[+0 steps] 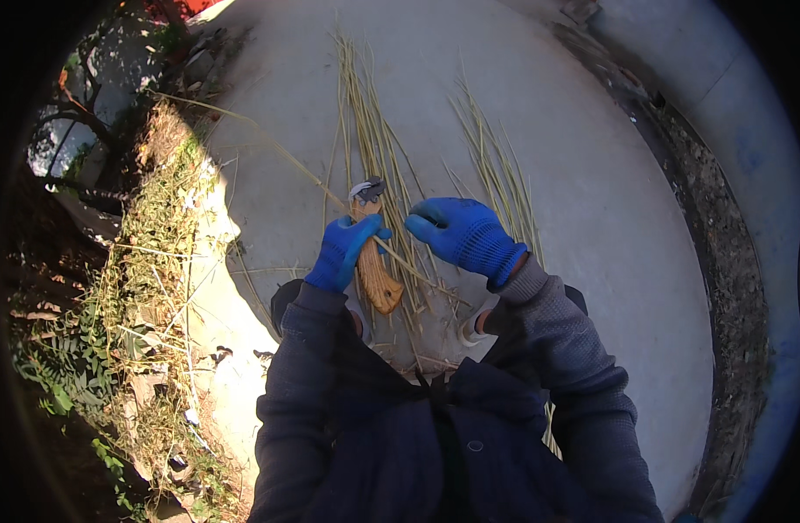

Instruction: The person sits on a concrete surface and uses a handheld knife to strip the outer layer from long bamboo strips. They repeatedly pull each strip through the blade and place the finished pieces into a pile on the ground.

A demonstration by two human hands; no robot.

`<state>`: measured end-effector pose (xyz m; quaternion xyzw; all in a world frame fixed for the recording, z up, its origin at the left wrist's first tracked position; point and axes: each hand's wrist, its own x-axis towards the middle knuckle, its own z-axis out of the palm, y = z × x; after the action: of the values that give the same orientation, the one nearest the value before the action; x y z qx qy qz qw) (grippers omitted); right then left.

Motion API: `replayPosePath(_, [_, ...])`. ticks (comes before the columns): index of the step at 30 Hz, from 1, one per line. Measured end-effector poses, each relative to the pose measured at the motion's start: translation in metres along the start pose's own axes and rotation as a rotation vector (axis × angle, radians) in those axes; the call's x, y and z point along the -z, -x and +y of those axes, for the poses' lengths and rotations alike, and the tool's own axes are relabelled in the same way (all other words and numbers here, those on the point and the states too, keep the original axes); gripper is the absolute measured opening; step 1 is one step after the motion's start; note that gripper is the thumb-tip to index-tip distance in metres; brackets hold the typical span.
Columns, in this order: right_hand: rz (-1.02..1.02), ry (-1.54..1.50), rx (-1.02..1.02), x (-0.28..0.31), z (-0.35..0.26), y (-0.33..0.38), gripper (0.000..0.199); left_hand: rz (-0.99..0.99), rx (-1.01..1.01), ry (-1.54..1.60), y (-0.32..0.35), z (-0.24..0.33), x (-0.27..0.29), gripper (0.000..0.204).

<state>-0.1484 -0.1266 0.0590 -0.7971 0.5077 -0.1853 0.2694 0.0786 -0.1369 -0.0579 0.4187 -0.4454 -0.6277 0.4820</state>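
Near the centre of the view, toward nine o'clock, the left hand in a bright blue knitted glove (337, 253) is wrapped firmly round a tool with a curved, tan, grained wooden handle (379, 275); its grey, dark-and-pale head points toward eleven o'clock and its holed butt toward six. What the head consists of is too small to make out. One long, thin, straw-coloured stalk (299, 166) crosses at this hand, running from ten o'clock to four; whether the fingers also pinch it cannot be told. At two o'clock, the right hand in a matching blue glove (465, 231) is raised apart from the handle, its fingers curled and the gap to the thumb narrow; whether anything thin lies between them cannot be told.

The step in hand appears to be the working of this single stalk with the tool. The next move would seem to call for a steady left grip and a right hand lined up on the stalk.

Pose: the left forearm rises from seven o'clock, the right from between four and five, with the right fingers directed toward nine. Loose yellow-green stalks (365, 113) lie at twelve o'clock, and a sparser group of greenish stalks (497, 166) at one, on a smooth grey floor (609, 227).
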Motion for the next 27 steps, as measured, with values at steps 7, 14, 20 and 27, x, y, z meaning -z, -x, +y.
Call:
replayPosePath(7, [-0.47,-0.539,-0.198,-0.049,0.045,0.032,0.037,-0.064,0.075,-0.132,0.001,0.021,-0.022,0.037])
replayPosePath(14, [-0.447,-0.756,-0.243,-0.054,0.037,0.04,0.034,-0.103,0.126,-0.155,0.002,0.03,-0.029,0.042])
replayPosePath(20, [-0.278,-0.884,-0.331,-0.054,0.066,0.052,0.032,0.105,0.202,-0.057,0.021,0.02,-0.006,0.046])
replayPosePath(27, [-0.187,-1.005,-0.318,-0.076,0.104,0.039,0.029,-0.214,0.475,-0.021,0.131,0.029,-0.022,0.035])
